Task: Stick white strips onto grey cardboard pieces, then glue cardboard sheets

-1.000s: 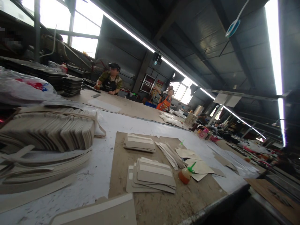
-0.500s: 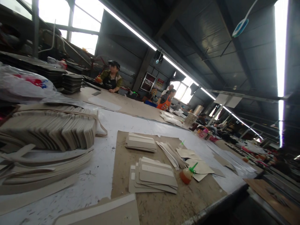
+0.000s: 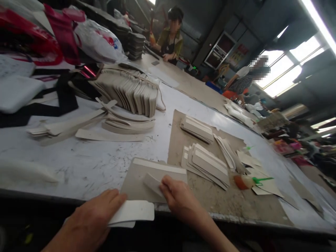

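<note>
The left hand (image 3: 90, 220) pinches a white card (image 3: 132, 211) beyond the surface (image 3: 86, 164) edge; it may drop. The right hand (image 3: 178, 196), at three o'clock, seemingly closed on a strip (image 3: 153, 183), could skew it.

My left hand (image 3: 91, 220) lies low, palm down, fingers curled and pinching closed. My right hand (image 3: 178, 199), just beside it, presses downward with bent fingers.

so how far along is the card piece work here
Looks done: fanned stacks of taped card pieces and another stack on the brown mat. In hand: left hand holds a white piece; right hand presses a strip onto a card panel. Left: the big bundle.
</note>
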Tool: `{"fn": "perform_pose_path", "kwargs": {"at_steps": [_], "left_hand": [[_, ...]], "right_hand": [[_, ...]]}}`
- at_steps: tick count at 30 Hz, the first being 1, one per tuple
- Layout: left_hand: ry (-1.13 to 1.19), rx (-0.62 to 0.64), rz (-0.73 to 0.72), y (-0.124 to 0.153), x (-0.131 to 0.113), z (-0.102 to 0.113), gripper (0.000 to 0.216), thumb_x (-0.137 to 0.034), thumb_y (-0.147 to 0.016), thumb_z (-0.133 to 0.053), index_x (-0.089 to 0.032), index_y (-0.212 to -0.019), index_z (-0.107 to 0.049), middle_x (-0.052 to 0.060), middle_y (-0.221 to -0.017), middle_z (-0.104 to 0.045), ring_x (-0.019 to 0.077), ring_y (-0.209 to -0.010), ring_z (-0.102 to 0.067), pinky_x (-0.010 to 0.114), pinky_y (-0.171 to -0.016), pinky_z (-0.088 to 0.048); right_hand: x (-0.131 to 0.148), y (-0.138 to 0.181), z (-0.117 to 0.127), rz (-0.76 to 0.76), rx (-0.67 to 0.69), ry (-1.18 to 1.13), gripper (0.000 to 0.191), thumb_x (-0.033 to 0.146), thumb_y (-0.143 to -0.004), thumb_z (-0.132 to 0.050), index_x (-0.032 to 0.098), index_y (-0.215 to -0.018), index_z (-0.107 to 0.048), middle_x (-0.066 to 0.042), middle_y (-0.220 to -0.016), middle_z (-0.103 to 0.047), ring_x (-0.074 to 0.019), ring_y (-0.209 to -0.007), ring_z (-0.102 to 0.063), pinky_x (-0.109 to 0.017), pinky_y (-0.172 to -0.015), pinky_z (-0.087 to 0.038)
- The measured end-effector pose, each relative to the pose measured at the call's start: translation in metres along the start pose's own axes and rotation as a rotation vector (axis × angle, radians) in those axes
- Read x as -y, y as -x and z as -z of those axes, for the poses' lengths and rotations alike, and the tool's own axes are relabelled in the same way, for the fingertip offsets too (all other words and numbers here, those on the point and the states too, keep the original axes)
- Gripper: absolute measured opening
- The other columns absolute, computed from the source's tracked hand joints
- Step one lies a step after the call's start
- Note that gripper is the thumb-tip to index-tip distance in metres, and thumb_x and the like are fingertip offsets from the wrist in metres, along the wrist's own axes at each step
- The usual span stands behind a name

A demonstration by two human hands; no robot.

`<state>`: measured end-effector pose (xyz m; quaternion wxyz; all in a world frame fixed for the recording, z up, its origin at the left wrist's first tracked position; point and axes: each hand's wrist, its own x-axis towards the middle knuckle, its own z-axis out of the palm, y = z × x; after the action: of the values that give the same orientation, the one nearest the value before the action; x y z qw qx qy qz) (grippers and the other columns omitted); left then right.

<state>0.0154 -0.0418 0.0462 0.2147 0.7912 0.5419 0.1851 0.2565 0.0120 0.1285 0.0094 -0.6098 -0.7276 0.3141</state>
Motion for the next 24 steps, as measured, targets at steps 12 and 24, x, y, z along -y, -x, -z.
{"fn": "perform_pose_path", "kwargs": {"at_steps": [12,24], "left_hand": [[-0.088,-0.183,-0.244,-0.026,0.009,-0.031,0.054,0.01,-0.078,-0.031,-0.016,-0.111,-0.063,0.008,-0.114,-0.062,0.0212,-0.11,-0.054,0.037,-0.099,-0.047],[-0.122,-0.25,-0.34,-0.036,0.002,-0.013,0.052,0.015,-0.074,-0.031,-0.013,-0.109,-0.059,0.007,-0.105,-0.059,0.0181,-0.099,-0.056,0.03,-0.089,-0.048]], "right_hand": [[0.025,-0.059,-0.008,0.04,0.149,0.468,0.025,0.035,-0.101,-0.044,0.02,-0.103,-0.064,-0.011,-0.093,-0.075,-0.0266,-0.084,-0.07,-0.032,-0.067,-0.042],[0.02,-0.066,-0.012,0.057,0.193,0.462,0.028,0.034,-0.102,-0.042,0.018,-0.106,-0.065,-0.012,-0.094,-0.076,-0.0285,-0.084,-0.071,-0.035,-0.069,-0.048]]}}
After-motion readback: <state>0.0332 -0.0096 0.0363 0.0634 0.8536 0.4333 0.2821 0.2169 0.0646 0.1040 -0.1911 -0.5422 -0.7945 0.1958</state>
